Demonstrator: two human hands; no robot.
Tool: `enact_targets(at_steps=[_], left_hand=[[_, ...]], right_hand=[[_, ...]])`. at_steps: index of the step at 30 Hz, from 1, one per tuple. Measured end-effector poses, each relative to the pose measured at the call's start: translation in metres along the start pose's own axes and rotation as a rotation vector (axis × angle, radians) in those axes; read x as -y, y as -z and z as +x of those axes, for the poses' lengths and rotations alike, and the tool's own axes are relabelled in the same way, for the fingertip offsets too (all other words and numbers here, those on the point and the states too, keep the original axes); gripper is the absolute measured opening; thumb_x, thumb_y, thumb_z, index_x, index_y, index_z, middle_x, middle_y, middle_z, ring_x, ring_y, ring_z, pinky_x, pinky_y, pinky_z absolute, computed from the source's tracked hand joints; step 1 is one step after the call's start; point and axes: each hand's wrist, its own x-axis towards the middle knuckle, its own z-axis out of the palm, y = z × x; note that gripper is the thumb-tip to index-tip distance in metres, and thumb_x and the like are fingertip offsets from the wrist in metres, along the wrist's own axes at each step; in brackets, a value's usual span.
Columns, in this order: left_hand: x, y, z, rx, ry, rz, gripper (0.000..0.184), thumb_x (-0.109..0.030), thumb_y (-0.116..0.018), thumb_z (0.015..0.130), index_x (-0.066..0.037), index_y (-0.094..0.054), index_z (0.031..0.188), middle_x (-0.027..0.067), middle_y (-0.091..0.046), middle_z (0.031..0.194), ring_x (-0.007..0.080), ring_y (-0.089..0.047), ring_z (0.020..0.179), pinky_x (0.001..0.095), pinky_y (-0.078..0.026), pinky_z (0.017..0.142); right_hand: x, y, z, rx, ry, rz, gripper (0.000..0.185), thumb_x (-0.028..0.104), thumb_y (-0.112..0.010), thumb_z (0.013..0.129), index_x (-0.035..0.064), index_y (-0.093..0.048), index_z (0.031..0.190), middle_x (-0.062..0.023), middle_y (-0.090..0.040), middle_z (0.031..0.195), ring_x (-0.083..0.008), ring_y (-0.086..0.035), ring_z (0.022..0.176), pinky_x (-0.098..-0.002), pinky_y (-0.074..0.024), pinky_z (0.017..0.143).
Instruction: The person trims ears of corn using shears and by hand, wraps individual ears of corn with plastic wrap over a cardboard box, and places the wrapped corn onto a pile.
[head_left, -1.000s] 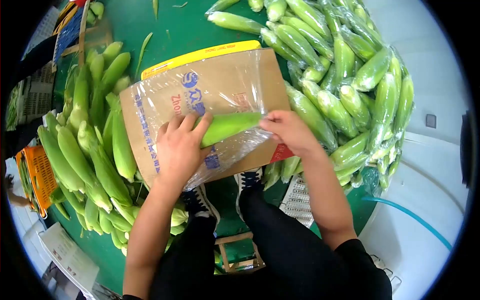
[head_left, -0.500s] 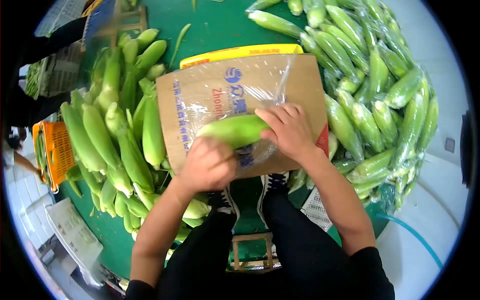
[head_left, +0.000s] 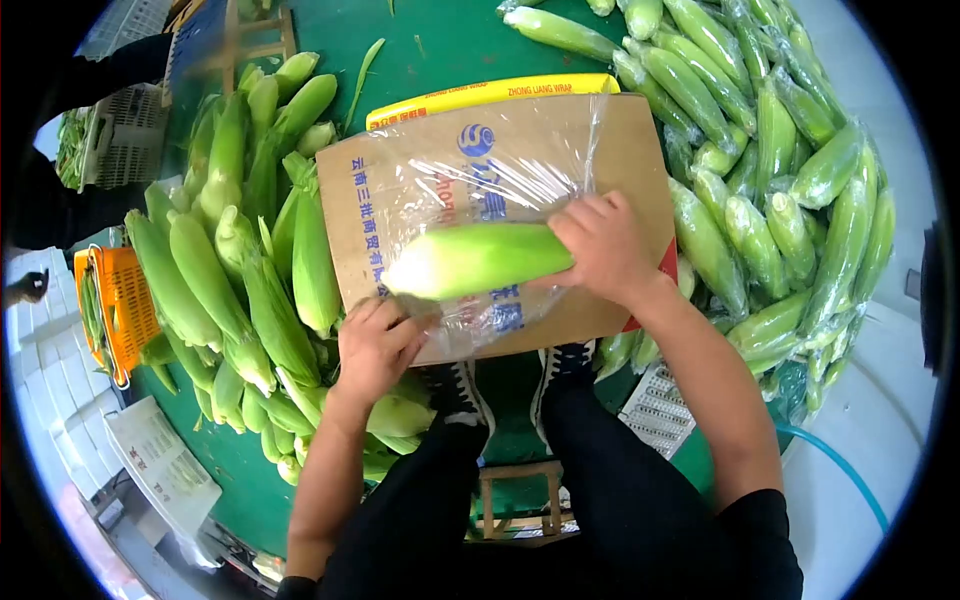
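Note:
A green ear of corn [head_left: 480, 262] in its husk lies crosswise over clear plastic wrap [head_left: 535, 185] on a printed cardboard box [head_left: 350, 190]. My right hand [head_left: 605, 245] is closed round the right end of the corn. Below the corn's pale left end, my left hand [head_left: 378, 345] is closed, its fingers pinching the near-left edge of the wrap. The film stretches over the box from a yellow wrap carton [head_left: 490, 97] at its far edge.
Unwrapped corn [head_left: 195, 265] is heaped on the left, film-wrapped corn [head_left: 760, 230] on the right. An orange crate [head_left: 122, 305] stands at far left, with another person's hand [head_left: 28, 288] near it. A small wooden stool [head_left: 520, 490] sits by my feet.
My left hand has moved down and left, off the corn to the edge of the wrap. The corn now lies lower-left to right in my right hand, which stays on its end.

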Motion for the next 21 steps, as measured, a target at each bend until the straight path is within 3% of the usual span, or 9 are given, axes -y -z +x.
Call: enact_targets(at_steps=[3,6,8,11,13,14,16,17,21], left_hand=[[0.001,-0.016,-0.015,-0.323,0.156,0.051,0.026,0.006,-0.071,0.074,-0.007,-0.070,0.097,0.0097,-0.062,0.080,0.0328,-0.061,0.071,0.0417,-0.050,0.063],[-0.022,-0.023,-0.049,-0.410,0.267,-0.139,0.016,0.006,-0.052,0.097,-0.002,-0.059,0.109,0.0204,-0.072,0.101,0.0334,-0.072,0.098,0.0427,-0.056,0.089],[-0.039,-0.022,-0.044,-0.615,0.253,-0.506,0.015,0.006,-0.049,0.097,0.001,-0.060,0.106,0.0258,-0.071,0.116,0.0367,-0.071,0.107,0.0464,-0.054,0.099],[-0.051,-0.014,0.005,-0.711,0.126,-0.690,0.015,0.002,-0.047,0.101,0.005,-0.055,0.113,0.0287,-0.069,0.119,0.0383,-0.071,0.108,0.0479,-0.055,0.096],[-0.076,-0.010,0.070,-0.392,0.144,-0.850,0.009,0.000,-0.057,0.099,0.000,-0.063,0.105,0.0208,-0.072,0.115,0.0353,-0.071,0.105,0.0465,-0.057,0.092],[-0.080,-0.008,0.092,-0.061,0.161,-0.493,0.013,-0.002,-0.064,0.092,-0.003,-0.066,0.105,0.0153,-0.072,0.108,0.0370,-0.071,0.098,0.0465,-0.057,0.085],[-0.069,-0.025,0.118,-0.159,0.027,-0.103,0.019,-0.008,-0.067,0.086,-0.003,-0.066,0.105,0.0146,-0.071,0.099,0.0389,-0.069,0.091,0.0486,-0.056,0.080],[-0.069,-0.019,0.125,-0.205,0.059,-0.026,0.018,-0.010,-0.067,0.086,-0.004,-0.066,0.103,0.0149,-0.072,0.098,0.0386,-0.070,0.091,0.0484,-0.056,0.079],[-0.065,-0.016,0.154,0.153,0.472,-0.066,0.020,-0.023,-0.072,0.088,-0.008,-0.065,0.099,0.0182,-0.071,0.090,0.0415,-0.069,0.086,0.0499,-0.055,0.075]], right_hand=[[0.001,0.006,-0.006,-0.041,-0.230,0.046,0.057,0.050,-0.083,0.068,0.0056,-0.065,0.099,-0.0079,-0.061,0.091,-0.0286,-0.059,0.088,-0.0405,-0.0435,0.078],[-0.004,0.032,-0.013,0.074,-0.315,0.027,0.058,0.052,-0.082,0.068,0.0051,-0.064,0.097,-0.0104,-0.061,0.091,-0.0318,-0.058,0.088,-0.0418,-0.0446,0.077],[-0.005,0.041,-0.020,0.196,-0.198,0.041,0.057,0.052,-0.082,0.070,0.0048,-0.063,0.095,-0.0112,-0.060,0.091,-0.0327,-0.058,0.088,-0.0429,-0.0450,0.078],[0.003,0.039,-0.032,0.394,-0.081,0.206,0.059,0.056,-0.078,0.073,0.0043,-0.063,0.096,-0.0112,-0.060,0.091,-0.0332,-0.058,0.089,-0.0436,-0.0452,0.079],[0.009,0.027,-0.034,0.384,0.002,0.329,0.061,0.061,-0.074,0.075,0.0039,-0.064,0.096,-0.0116,-0.060,0.092,-0.0339,-0.058,0.090,-0.0441,-0.0451,0.079],[0.011,0.029,-0.031,0.371,-0.054,0.313,0.061,0.060,-0.073,0.077,0.0038,-0.064,0.098,-0.0123,-0.061,0.094,-0.0340,-0.059,0.092,-0.0441,-0.0454,0.081],[0.019,0.030,-0.032,0.348,-0.172,0.295,0.060,0.059,-0.072,0.079,0.0037,-0.064,0.101,-0.0136,-0.062,0.098,-0.0341,-0.059,0.095,-0.0440,-0.0458,0.084],[0.025,0.022,-0.042,0.072,-0.303,0.411,0.066,0.061,-0.070,0.081,0.0049,-0.064,0.116,-0.0148,-0.061,0.108,-0.0356,-0.058,0.103,-0.0460,-0.0459,0.090],[0.063,0.008,-0.046,-0.100,-0.052,-0.036,0.080,0.068,-0.068,0.080,0.0102,-0.056,0.133,-0.0170,-0.052,0.128,-0.0404,-0.050,0.118,-0.0536,-0.0421,0.097]])
